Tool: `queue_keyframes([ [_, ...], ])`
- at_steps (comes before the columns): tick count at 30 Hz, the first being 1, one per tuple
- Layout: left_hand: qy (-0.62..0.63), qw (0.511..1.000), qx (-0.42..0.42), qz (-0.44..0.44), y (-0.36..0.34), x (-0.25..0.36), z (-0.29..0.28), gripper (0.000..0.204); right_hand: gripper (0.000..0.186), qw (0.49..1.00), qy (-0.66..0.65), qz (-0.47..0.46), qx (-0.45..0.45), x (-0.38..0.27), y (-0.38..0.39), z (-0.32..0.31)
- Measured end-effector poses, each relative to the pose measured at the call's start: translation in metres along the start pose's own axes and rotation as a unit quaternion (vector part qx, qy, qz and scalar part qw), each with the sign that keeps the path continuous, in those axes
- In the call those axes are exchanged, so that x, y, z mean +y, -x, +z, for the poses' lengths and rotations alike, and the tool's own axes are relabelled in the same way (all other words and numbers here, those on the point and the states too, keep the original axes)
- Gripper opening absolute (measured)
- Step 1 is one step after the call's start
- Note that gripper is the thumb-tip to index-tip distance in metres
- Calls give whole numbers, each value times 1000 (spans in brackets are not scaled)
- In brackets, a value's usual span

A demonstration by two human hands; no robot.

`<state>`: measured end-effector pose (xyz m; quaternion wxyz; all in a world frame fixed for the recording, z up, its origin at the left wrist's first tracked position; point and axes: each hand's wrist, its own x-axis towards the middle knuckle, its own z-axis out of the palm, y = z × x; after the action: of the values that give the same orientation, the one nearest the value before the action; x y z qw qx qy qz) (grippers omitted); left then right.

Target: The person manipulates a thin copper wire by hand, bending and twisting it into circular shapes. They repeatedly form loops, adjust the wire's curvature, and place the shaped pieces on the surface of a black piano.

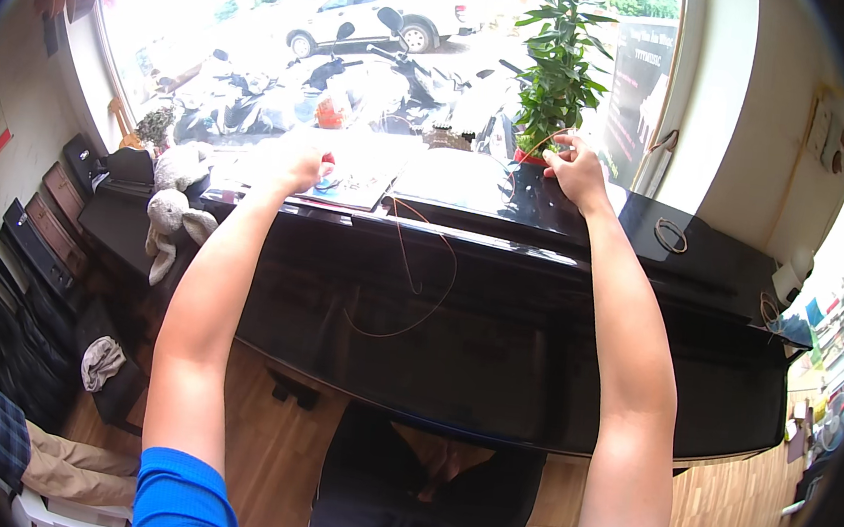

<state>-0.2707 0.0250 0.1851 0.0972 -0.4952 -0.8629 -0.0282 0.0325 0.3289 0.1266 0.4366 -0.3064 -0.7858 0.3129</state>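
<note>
A thin orange-brown wire is pinched at both ends, left hand closed by the papers, right hand gripping near the potted plant, slack drooping unstretched over the glossy black piano top.

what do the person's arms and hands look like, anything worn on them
Both arms are bare from the short bright blue sleeves down. The left hand and right hand wear no gloves; no watch or bracelet shows on either wrist.
</note>
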Motion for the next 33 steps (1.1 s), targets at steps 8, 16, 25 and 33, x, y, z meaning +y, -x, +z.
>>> queue_keyframes([
  [8, 346, 938, 5, -29, -24, -66, 34, 27, 40, 1000, -3, -1, 0, -2, -1, 5],
  [16, 504, 861, 48, 50, 7, -43, -7, 29, 36, 992, -30, 41, 111, 13, -7, 0],
  [25, 537, 828, 5, 160, 72, 24, -75, 27, 39, 987, -42, 96, 119, 17, -1, -12],
  [33, 552, 802, -61, 221, 122, 72, -69, 24, 23, 963, -242, -39, 110, -87, 143, -45],
])
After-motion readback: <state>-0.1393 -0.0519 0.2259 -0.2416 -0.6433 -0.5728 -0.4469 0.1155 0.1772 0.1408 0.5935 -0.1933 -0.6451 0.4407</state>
